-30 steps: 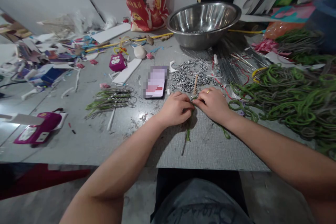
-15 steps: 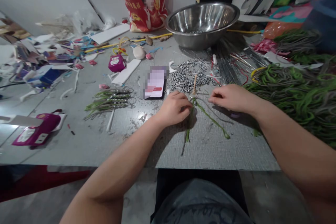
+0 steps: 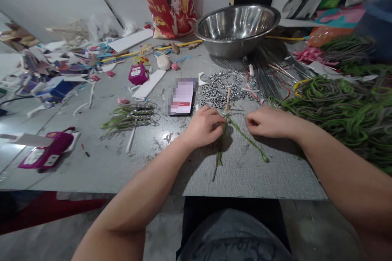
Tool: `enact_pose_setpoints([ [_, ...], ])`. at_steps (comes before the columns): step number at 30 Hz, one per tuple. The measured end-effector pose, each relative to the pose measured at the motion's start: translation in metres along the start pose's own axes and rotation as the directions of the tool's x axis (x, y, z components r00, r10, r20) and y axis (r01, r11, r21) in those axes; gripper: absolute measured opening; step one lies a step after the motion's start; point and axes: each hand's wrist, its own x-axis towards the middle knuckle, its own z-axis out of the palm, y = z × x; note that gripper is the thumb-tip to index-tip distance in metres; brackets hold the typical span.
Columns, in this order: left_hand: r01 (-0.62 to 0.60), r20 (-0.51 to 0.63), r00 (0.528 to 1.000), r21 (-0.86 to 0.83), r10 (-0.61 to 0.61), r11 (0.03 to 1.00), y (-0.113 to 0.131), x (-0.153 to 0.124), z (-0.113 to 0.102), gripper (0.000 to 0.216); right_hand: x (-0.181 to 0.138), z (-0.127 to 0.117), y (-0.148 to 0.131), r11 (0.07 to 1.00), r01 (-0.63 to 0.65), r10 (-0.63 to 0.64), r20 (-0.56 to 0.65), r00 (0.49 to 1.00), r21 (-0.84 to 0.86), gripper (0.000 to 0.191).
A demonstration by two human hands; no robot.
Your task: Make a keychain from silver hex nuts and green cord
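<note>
My left hand (image 3: pixel 208 126) is closed in a pinch on the green cord (image 3: pixel 248 140), beside the foot of an upright wooden stick (image 3: pixel 228 98). Green and grey ends hang down below its fingertips toward me, and one green strand with a knotted end slants off to the right. My right hand (image 3: pixel 263 122) rests at the table just to the right, fingers curled in. A short grey cord (image 3: pixel 237 110) runs from the stick toward it; what lies inside those fingers is hidden. Behind the stick, many small silver beads (image 3: pixel 225 83) are spread out.
A phone (image 3: pixel 183 96) lies left of the beads, with a beaded cord bundle (image 3: pixel 130 118) farther left. A steel bowl (image 3: pixel 235 47) stands behind. Green and grey cords (image 3: pixel 339 118) are heaped right. Purple tools (image 3: pixel 49 151), wires (image 3: pixel 263 75) and scraps (image 3: pixel 58 59) also cover the table.
My right hand has shifted slightly right and curled tighter. The long grey strand that lay slanting below it no longer shows on the table. My left hand keeps its pinch.
</note>
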Motion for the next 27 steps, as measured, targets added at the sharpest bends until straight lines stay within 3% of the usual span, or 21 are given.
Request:
enact_pose_setpoints([
  [3, 0.018, -0.028, 0.999, -0.012, -0.018, 1.0, 0.004, 0.0, 0.0, 0.025, 0.003, -0.001, -0.001, 0.897, -0.004, 0.042, -0.077, 0.996, 0.443, 0.01],
  [7, 0.037, -0.044, 0.998, -0.062, -0.039, 0.997, 0.007, 0.001, 0.0, 0.029, 0.005, 0.004, -0.008, 0.509, 0.01, 0.158, -0.105, 0.982, 0.861, 0.017],
  [11, 0.031, -0.059, 0.998, -0.113, -0.038, 0.993, 0.012, 0.0, 0.002, 0.04, 0.008, 0.01, -0.017, 0.244, -0.004, 0.181, -0.042, 0.983, 0.97, 0.02],
  [16, 0.028, -0.054, 0.998, -0.129, -0.035, 0.991, 0.016, 0.0, 0.007, 0.029, 0.008, 0.014, -0.025, 0.101, -0.013, 0.175, -0.004, 0.985, 0.995, 0.016],
  [18, 0.038, -0.052, 0.998, -0.137, -0.046, 0.99, 0.015, 0.0, 0.009, 0.021, 0.009, 0.016, -0.025, 0.108, -0.019, 0.174, 0.0, 0.985, 0.994, 0.015],
  [20, 0.062, -0.051, 0.996, -0.14, -0.069, 0.988, 0.013, 0.001, 0.01, 0.023, 0.011, 0.019, -0.023, 0.191, 0.02, 0.243, -0.067, 0.968, 0.981, 0.012],
  [23, 0.12, -0.034, 0.992, -0.135, -0.125, 0.984, 0.011, 0.001, 0.011, 0.029, 0.011, 0.025, -0.018, 0.509, 0.202, 0.34, -0.411, 0.846, 0.837, 0.007],
  [25, 0.14, -0.009, 0.99, -0.151, -0.143, 0.979, 0.01, 0.001, 0.011, 0.031, 0.009, 0.03, -0.018, 0.739, 0.329, 0.15, -0.619, 0.771, 0.588, 0.021],
  [27, 0.136, 0.009, 0.991, -0.177, -0.137, 0.975, 0.01, 0.001, 0.011, 0.032, 0.007, 0.035, -0.019, 0.839, 0.445, -0.147, -0.657, 0.739, 0.313, 0.028],
])
